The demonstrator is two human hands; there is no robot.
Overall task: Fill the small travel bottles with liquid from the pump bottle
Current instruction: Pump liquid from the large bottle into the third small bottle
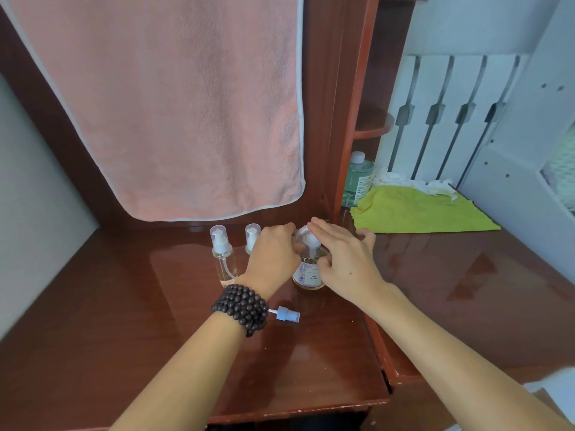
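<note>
A clear pump bottle (308, 272) with a white label and amber liquid stands on the dark red wooden table (155, 321). My right hand (345, 259) lies over its white pump head, fingers straight. My left hand (273, 253) holds an uncapped small clear bottle (299, 233) tilted at the pump's nozzle. Two capped small travel bottles, one at the left (222, 256) and one partly hidden behind my left hand (251, 236), stand upright to the left. A loose blue-white spray cap (287, 314) lies on the table beside my beaded wrist.
A pink towel (174, 104) hangs behind the bottles. A yellow-green cloth (417, 209), crumpled white tissue (435, 186) and a green liquid bottle (357, 178) sit at the back right. A white slatted frame (451, 113) stands beyond. The table's front edge is near my forearms.
</note>
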